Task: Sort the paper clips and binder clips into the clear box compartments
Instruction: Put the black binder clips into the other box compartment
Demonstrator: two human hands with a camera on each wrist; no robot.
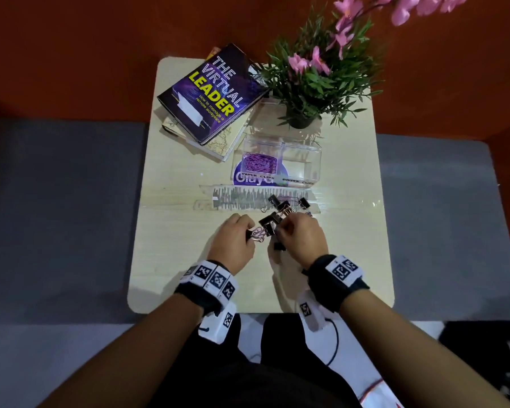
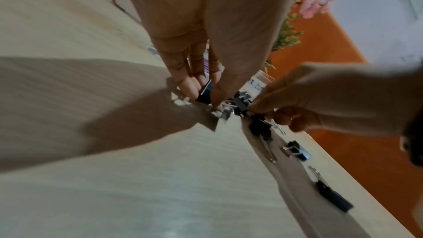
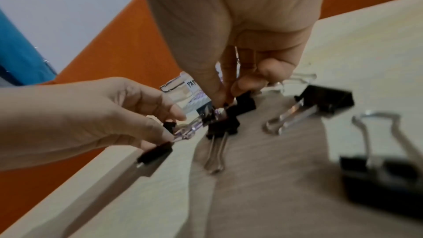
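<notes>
Both hands (image 1: pixel 231 240) pinching tangled clips (image 1: pixel 265 228) — box (image 1: pixel 277 160) beyond

Left hand (image 2: pixel 206 42) pinches a black binder clip (image 2: pixel 205 93) over the table (image 2: pixel 114 169); right hand (image 2: pixel 320 97) touches tangled clips (image 2: pixel 240 104).

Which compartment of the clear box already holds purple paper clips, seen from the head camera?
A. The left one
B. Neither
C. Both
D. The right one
A: in the head view the purple paper clips lie heaped in the left compartment of the clear box, above the label reading PAPER CLIPS, while the right compartment shows nothing inside it.
</notes>
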